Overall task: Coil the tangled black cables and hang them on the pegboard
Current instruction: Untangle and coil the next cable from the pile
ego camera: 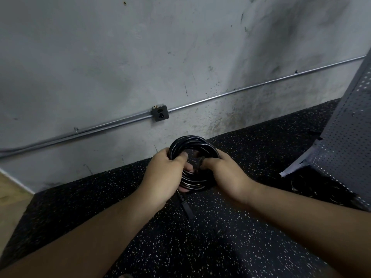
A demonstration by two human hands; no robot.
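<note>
A black cable (190, 144) is wound into a tight round coil held upright above the speckled floor. My left hand (164, 173) grips the coil's left side, thumb hooked through its centre. My right hand (226, 173) grips the right side, fingers curled round the loops. The cable's plug end (185, 205) hangs below the coil between my wrists. A grey pegboard (341, 141) stands tilted at the right edge. More loose black cables (301, 185) lie in a dark heap at its foot.
A grey concrete wall (140, 57) is straight ahead, with a metal conduit (241, 90) and a socket box (160, 113) low on it. Black speckled rubber flooring (180, 247) covers the ground. A strip of wooden floor (10, 197) shows at far left.
</note>
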